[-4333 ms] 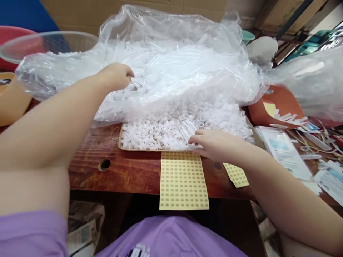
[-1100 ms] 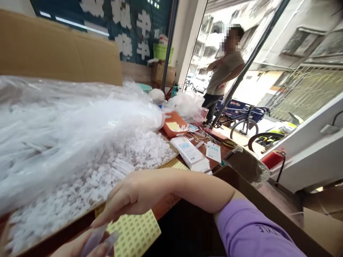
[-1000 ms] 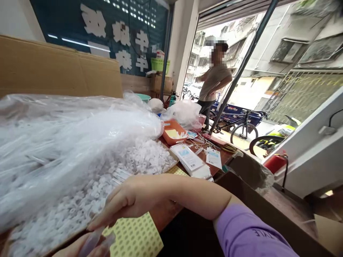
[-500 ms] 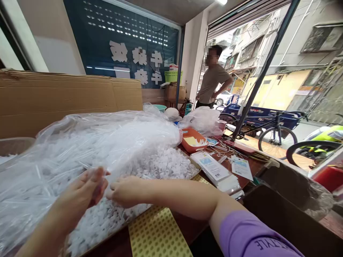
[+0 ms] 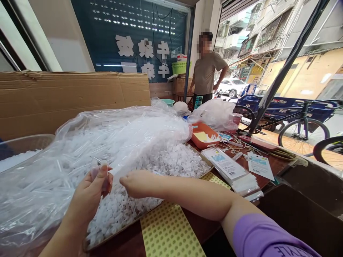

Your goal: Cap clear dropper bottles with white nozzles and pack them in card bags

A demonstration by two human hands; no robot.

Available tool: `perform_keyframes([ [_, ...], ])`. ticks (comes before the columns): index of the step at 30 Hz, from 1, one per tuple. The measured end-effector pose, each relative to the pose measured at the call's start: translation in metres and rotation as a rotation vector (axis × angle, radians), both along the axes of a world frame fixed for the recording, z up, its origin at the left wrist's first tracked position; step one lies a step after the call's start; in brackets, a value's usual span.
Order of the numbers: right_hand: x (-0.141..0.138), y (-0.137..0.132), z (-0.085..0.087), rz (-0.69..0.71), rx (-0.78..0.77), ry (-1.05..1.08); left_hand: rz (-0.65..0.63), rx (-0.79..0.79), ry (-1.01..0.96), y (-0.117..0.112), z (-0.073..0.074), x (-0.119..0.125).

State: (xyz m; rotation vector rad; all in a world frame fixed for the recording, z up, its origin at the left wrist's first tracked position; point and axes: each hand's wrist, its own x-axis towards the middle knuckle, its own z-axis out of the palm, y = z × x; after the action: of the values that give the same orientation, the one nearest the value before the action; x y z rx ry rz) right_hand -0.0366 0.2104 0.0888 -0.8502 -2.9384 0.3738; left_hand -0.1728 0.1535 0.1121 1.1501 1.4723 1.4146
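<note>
My left hand (image 5: 95, 187) is closed above a heap of small whitish plastic pieces (image 5: 118, 214), thumb pressed to curled fingers. Something translucent seems to show between them, too small to name. Just to its right, apart from it, my right hand (image 5: 138, 184) is closed with its fingers curled inward, so whatever it grips is hidden. The pieces lie in a shallow, thin-edged tray or box. Behind and to the left spreads a large clear plastic bag (image 5: 128, 132) full of thin clear tubes, its mouth lying over the heap.
A yellow dotted sheet (image 5: 171, 232) lies in front of the heap. To the right are an orange basket (image 5: 199, 143), packets (image 5: 227, 166) and a printed card (image 5: 259, 166). A cardboard panel (image 5: 66, 91) stands behind. A person (image 5: 206, 73) stands near the doorway, bicycles outside.
The view has turned, shifting the scene rightward in the picture. My hands stay close together over the heap, both closed, with the gap between them slightly wider. The person's pose has shifted slightly.
</note>
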Motion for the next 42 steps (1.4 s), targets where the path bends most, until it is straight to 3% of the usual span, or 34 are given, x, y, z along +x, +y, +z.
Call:
perform_keyframes([
  [3,0.024,-0.002,0.009,-0.09,-0.094,0.139,-0.057,-0.041,0.036,-0.003,-0.003,0.001],
  [8,0.081,-0.006,0.036,-0.279,-0.225,0.469,-0.355,-0.188,0.176,-0.002,-0.003,0.01],
  [13,0.113,-0.007,0.067,-0.291,-0.397,0.761,-0.517,-0.181,0.281,0.004,0.033,0.04],
  [16,0.121,-0.006,0.076,-0.171,-0.407,0.811,-0.545,-0.135,0.292,0.008,0.056,0.056],
  [18,0.126,-0.005,0.077,-0.122,-0.363,0.808,-0.564,-0.12,0.283,0.012,0.063,0.064],
  [24,0.14,0.006,0.074,-0.226,-0.308,0.952,-0.572,-0.105,0.276,0.013,0.052,0.07],
  [30,0.137,0.003,0.073,-0.143,-0.254,0.839,-0.63,-0.11,0.293,0.009,0.046,0.066],
  [36,0.135,-0.002,0.071,-0.195,-0.202,0.816,-0.557,-0.108,0.342,0.008,0.047,0.067],
  [42,0.123,0.001,0.065,-0.264,-0.36,0.865,-0.412,-0.064,0.584,0.007,0.051,0.07],
])
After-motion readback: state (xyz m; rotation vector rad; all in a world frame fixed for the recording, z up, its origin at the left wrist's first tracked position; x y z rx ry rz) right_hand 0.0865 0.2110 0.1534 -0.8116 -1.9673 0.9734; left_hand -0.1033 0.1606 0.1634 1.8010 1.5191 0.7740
